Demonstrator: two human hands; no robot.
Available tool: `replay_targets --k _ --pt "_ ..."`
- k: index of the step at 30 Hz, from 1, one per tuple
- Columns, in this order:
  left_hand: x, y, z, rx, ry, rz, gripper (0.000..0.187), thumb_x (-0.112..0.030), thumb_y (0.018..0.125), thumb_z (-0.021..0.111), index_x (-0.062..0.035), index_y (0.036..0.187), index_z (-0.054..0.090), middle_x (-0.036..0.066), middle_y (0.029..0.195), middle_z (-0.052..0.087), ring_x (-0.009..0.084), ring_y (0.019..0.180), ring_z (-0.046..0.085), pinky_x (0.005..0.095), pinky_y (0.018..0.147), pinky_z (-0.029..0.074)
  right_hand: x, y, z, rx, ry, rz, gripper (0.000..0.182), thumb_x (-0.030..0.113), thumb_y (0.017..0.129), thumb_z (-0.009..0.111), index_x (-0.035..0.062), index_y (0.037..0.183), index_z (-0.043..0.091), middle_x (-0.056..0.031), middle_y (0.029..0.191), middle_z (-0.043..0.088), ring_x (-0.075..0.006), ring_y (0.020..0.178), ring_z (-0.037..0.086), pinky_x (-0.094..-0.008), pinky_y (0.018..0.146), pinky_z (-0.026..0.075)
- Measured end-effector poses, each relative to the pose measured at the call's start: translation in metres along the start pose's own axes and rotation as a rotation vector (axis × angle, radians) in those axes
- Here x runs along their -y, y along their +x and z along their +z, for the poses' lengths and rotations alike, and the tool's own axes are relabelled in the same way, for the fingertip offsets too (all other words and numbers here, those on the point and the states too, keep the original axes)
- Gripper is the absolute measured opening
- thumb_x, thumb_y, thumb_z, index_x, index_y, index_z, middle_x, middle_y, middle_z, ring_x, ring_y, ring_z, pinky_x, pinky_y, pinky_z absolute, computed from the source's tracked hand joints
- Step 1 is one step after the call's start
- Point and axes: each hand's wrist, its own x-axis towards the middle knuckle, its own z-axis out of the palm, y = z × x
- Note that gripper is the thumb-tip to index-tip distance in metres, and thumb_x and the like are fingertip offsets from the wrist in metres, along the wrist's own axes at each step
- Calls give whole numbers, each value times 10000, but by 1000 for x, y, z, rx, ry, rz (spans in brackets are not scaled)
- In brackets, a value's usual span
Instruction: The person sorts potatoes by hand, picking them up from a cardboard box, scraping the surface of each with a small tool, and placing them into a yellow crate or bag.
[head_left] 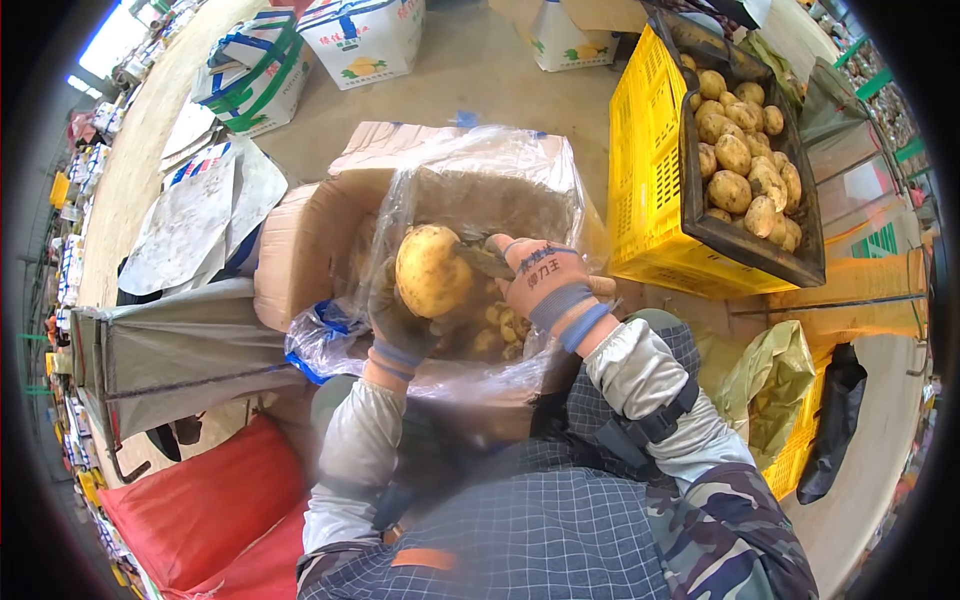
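Note:
In the head view, a large round yellow potato (432,270) with small brown specks rests in my left hand (400,318). That hand wears a dark-palmed glove, its fingers wrapped around the potato's left and lower side. Beside the potato's right side is my right hand (545,280), in an orange-pink glove with a grey-blue cuff. Its fingers are closed around something dark that I cannot make out, reaching toward the potato. Both hands are over an open cardboard box (300,250) lined with clear plastic (480,160). Several smaller potatoes (505,325) lie inside, partly behind the film.
A yellow crate (640,160) with a black liner (760,250) full of potatoes (745,150) stands at right. White printed cartons (365,45) are at the back. Flattened cardboard (200,215) and a grey fabric bin (190,350) are left, above a red sack (210,505).

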Motion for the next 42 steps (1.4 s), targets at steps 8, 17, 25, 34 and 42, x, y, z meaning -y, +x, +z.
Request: replay_targets --k 8,17,25,34,42 --pt "-6 8 -28 276 -136 -105 666 -605 931 438 -32 1257 531 149 904 628 206 612 568 284 523 482 -8 2 8 -160 184 32 600 447 866 669 91 1330 532 -175 1157 667 -301 1055 657 -377 886 518" --pt "-2 5 17 236 1103 608 466 -248 994 538 22 1372 498 153 1377 539 266 1210 557 397 1058 428 -34 17 39 111 1296 320 1074 532 596 893 -28 1407 464 -218 1350 547 -333 1195 562 -402 977 476" --pt "5 27 -58 -206 984 316 475 -260 958 595 -89 1394 514 60 1190 616 183 981 618 315 800 504 -148 -113 -115 -500 1489 94 430 286 878 732 5 1190 640 -98 1052 714 -172 890 693 -280 835 551" --pt "33 31 -5 -142 964 197 317 -199 966 578 -50 1243 618 55 1040 684 145 877 646 266 730 522 -269 -423 -149 -622 1081 862 760 354 777 785 81 1409 463 -80 1113 653 -152 783 596 -285 603 466" --pt "32 21 31 171 1170 -66 341 -243 967 608 -45 1244 619 65 1042 690 144 828 644 268 722 522 -337 -428 16 -35 -40 1268 781 485 918 502 128 1554 223 -187 1462 469 -379 1239 557 -444 1022 460"
